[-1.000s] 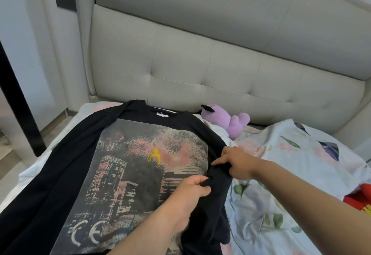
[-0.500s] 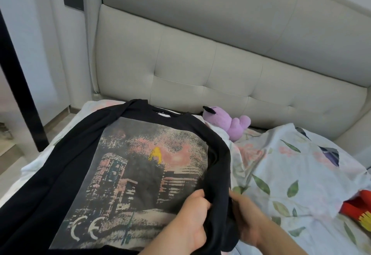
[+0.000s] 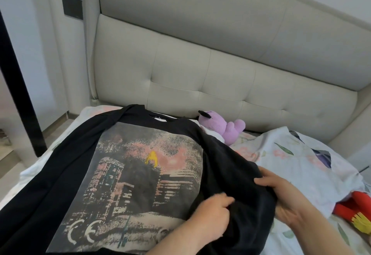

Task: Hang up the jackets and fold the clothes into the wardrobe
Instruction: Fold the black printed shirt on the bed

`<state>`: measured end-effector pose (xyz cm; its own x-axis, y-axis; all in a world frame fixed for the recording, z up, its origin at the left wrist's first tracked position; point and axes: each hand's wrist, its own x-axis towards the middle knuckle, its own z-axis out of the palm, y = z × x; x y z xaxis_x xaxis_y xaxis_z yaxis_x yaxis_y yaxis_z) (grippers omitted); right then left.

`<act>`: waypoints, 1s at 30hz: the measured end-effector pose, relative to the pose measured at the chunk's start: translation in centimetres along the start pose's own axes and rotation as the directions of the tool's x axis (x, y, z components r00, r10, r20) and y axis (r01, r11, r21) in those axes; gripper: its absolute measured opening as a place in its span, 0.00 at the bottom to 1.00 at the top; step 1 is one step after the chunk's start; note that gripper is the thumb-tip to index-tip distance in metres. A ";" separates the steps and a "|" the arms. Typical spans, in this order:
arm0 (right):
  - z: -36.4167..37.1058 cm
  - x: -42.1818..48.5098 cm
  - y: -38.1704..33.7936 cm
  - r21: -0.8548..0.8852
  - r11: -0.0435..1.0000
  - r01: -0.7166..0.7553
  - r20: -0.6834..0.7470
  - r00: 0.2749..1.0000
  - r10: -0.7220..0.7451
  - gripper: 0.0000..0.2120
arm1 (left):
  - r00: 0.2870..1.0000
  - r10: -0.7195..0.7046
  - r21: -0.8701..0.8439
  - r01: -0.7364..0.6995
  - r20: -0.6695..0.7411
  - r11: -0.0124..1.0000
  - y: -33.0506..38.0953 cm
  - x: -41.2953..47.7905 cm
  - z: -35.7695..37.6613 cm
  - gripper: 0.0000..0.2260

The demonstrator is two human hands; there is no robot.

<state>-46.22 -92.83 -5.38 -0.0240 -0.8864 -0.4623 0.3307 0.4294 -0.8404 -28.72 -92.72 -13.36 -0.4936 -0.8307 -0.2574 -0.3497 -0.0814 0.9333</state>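
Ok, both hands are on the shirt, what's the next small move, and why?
Probably fold the bunched side of the black T-shirt over its print: the left hand and right hand both grip that edge, while the rest lies flat, print up.

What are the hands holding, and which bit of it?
The left hand and right hand both grip the black printed T-shirt lying on the bed, by the bunched black cloth at its right-side edge, probably a sleeve.

The bed (image 3: 313, 166) carries a black shirt (image 3: 60, 174) and two plush toys (image 3: 226, 128).
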 end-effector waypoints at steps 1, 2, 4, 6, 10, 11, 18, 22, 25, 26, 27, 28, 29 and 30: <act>0.3 -0.2 -0.7 -0.082 0.997 0.012 0.009 1.000 -0.011 0.25 | 0.996 -0.032 -0.141 0.044 0.086 0.989 0.7 0.1 0.1 0.17; 0.8 -0.4 -1.5 -0.168 0.985 0.026 0.031 0.999 -0.021 0.24 | 0.989 -0.071 -0.270 0.104 0.129 0.957 1.2 0.3 0.0 0.15; 2.4 -0.7 -2.7 -0.327 0.943 0.065 0.089 0.995 -0.038 0.24 | 0.976 -0.152 -0.428 0.206 0.157 0.880 2.3 0.7 -0.4 0.12; 4.2 -0.7 -3.4 -0.484 0.869 0.109 0.125 0.991 -0.055 0.24 | 0.980 -0.172 -0.419 0.199 0.103 0.886 2.7 1.0 -0.8 0.07; 6.5 1.3 -2.6 -0.680 0.721 0.135 0.086 0.991 -0.104 0.19 | 0.978 -0.145 -0.456 0.061 -0.151 0.888 1.7 0.4 -1.2 0.09; 6.9 2.0 -2.1 -0.676 0.728 0.115 0.058 0.993 -0.104 0.17 | 0.989 -0.137 -0.608 0.080 -0.049 0.790 1.9 -0.2 -1.4 0.11; 6.2 6.4 -1.5 -0.509 0.852 0.121 0.059 0.993 -0.105 0.26 | 0.993 -0.076 -0.690 0.115 0.086 0.715 0.5 -0.1 -3.2 0.22; 5.7 9.0 -1.1 -0.901 0.418 0.118 0.064 0.988 -0.141 0.30 | 0.989 -0.127 -0.631 0.144 0.072 0.762 0.3 0.3 -3.6 0.23; 5.3 11.0 -1.5 -0.819 0.573 0.018 -0.090 0.983 -0.160 0.12 | 0.992 -0.082 -0.607 0.123 0.095 0.785 0.2 0.5 -3.6 0.24; 5.2 11.5 -1.7 -0.790 0.613 -0.015 -0.117 0.985 -0.128 0.06 | 0.992 -0.068 -0.590 0.118 0.106 0.799 0.4 0.4 -3.6 0.23; 5.2 11.8 -1.9 -0.689 0.713 -0.130 -0.187 0.982 -0.002 0.11 | 0.992 -0.053 -0.575 0.111 0.117 0.811 0.5 0.4 -3.6 0.24; 5.4 11.9 -2.0 -0.603 0.761 -0.238 -0.212 0.968 0.134 0.16 | 0.991 -0.037 -0.564 0.104 0.128 0.819 0.4 0.4 -3.5 0.24; 5.5 11.8 -2.0 -0.579 0.754 -0.310 -0.209 0.951 0.230 0.17 | 0.991 -0.025 -0.559 0.095 0.131 0.824 0.4 0.5 -3.3 0.23; 5.7 11.9 -2.0 -0.558 0.754 -0.345 -0.206 0.938 0.277 0.15 | 0.991 -0.025 -0.565 0.094 0.128 0.820 0.5 0.5 -3.3 0.23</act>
<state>-41.81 -105.24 -7.61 -0.1254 -0.6773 -0.7250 -0.2689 0.7266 -0.6323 -26.55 -95.00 -12.19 -0.5828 -0.7510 -0.3104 0.1170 -0.4555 0.8825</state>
